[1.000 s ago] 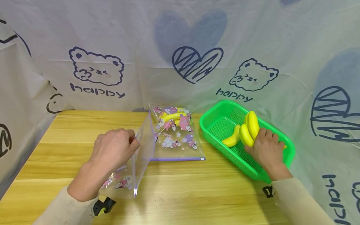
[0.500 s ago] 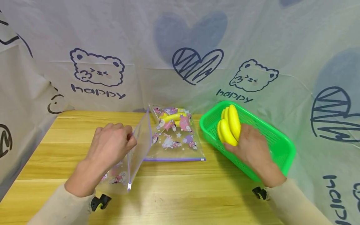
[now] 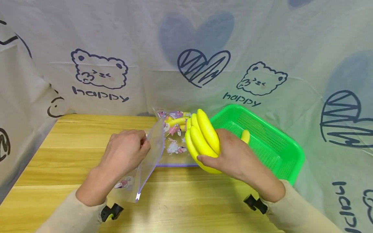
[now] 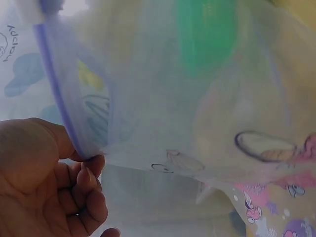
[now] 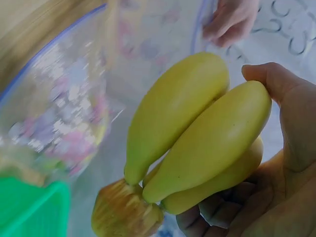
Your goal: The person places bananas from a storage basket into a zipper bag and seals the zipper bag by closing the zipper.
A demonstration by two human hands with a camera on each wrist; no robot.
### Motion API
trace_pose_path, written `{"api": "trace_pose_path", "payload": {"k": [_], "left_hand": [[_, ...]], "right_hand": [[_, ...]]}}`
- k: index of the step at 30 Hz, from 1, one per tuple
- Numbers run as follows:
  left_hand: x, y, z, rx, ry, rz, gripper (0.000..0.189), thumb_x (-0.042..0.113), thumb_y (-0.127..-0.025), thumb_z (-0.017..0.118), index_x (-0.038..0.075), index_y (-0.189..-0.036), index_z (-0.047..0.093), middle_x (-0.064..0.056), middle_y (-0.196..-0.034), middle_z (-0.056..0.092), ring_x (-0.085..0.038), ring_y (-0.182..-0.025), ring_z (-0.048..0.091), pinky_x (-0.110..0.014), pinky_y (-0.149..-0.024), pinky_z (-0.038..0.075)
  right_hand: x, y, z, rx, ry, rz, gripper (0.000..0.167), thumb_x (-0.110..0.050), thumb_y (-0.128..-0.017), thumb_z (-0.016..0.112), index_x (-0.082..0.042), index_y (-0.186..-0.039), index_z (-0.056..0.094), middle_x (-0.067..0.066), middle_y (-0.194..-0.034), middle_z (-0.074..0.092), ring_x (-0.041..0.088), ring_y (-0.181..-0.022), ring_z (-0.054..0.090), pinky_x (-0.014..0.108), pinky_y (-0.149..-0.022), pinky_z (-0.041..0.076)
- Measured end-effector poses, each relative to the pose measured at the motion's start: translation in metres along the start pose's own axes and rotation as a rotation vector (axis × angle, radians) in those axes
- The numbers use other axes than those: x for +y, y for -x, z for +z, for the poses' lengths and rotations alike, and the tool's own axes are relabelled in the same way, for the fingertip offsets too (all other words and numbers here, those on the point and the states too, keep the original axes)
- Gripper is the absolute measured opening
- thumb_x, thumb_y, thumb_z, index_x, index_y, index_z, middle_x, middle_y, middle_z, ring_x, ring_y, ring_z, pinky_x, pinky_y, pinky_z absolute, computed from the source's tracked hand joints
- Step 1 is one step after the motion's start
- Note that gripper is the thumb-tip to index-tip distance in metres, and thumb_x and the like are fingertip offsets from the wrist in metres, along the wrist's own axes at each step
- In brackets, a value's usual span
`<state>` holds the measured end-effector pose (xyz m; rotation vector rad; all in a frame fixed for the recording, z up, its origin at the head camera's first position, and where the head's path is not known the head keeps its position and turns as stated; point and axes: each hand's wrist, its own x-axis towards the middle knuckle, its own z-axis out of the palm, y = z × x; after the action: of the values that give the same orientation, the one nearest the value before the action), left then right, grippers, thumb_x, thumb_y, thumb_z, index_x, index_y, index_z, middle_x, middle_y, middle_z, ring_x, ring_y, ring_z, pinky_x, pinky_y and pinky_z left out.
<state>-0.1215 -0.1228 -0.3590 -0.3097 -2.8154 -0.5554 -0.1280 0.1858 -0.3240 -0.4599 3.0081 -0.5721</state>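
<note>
Two grips: left hand [image 3: 125, 150] pinches the mouth of the standing zip bag [image 3: 154, 147]; right hand [image 3: 236, 156] grasps the banana bunch [image 3: 201, 137].
Banana bunch: held above the worktop [image 3: 177, 204], between zip bag and green basket [image 3: 272, 139], hiding part of the flat printed bag [image 3: 176, 149] behind.
Flat printed bag: lying on the worktop, yellow bananas inside at its far end.
Green basket: right side, one loose banana [image 3: 245, 136] inside, partly hidden by the right hand.
Left wrist view only: thumb and fingertip meeting on the lilac zip strip [image 4: 59, 94]; basket green shows blurred through the film.
Right wrist view only: brown stem end [image 5: 126, 210] of the bunch; thumb at one banana's tip, fingers underneath.
Vs 0.5 s ago: bunch was over the basket, now left of it; left hand has shifted slightly right, same pinch.
</note>
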Motion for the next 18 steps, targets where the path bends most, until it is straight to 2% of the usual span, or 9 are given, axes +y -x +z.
{"api": "trace_pose_path", "payload": {"k": [4,9,13,18], "left_hand": [[0.006,-0.001,0.000,-0.005,0.015,0.001,0.028,0.015,-0.095,0.058,0.017,-0.067,0.056,0.002,-0.063,0.051,-0.021,-0.064,0.050,-0.046,-0.066,0.043],[0.011,-0.002,0.003,-0.022,0.027,0.010,0.029,0.016,-0.098,0.060,0.017,-0.069,0.059,0.002,-0.063,0.052,-0.020,-0.064,0.051,-0.044,-0.065,0.043],[0.013,-0.002,0.004,-0.030,0.039,0.018,0.030,0.017,-0.100,0.060,0.018,-0.069,0.058,0.002,-0.063,0.051,-0.020,-0.063,0.049,-0.040,-0.063,0.041],[0.014,-0.003,0.004,-0.034,0.063,0.008,0.028,0.016,-0.100,0.059,0.017,-0.072,0.060,0.001,-0.065,0.052,-0.020,-0.065,0.050,-0.038,-0.062,0.040]], "right_hand": [[-0.022,0.006,-0.007,-0.014,-0.049,-0.079,0.060,-0.060,-0.080,0.082,-0.016,-0.111,0.055,0.001,-0.085,0.056,0.018,-0.073,0.054,0.033,-0.060,0.047],[-0.042,0.012,-0.010,-0.023,-0.071,-0.151,0.064,-0.059,-0.079,0.084,-0.018,-0.119,0.056,-0.002,-0.088,0.057,0.016,-0.076,0.054,0.033,-0.065,0.049],[-0.052,0.015,-0.006,-0.062,-0.072,-0.217,0.067,-0.059,-0.078,0.084,-0.017,-0.123,0.056,-0.005,-0.090,0.056,0.013,-0.079,0.054,0.031,-0.067,0.049],[-0.054,0.017,0.000,-0.093,-0.010,-0.240,0.062,-0.059,-0.077,0.084,-0.019,-0.117,0.059,-0.008,-0.087,0.055,0.011,-0.076,0.053,0.028,-0.065,0.047]]}}
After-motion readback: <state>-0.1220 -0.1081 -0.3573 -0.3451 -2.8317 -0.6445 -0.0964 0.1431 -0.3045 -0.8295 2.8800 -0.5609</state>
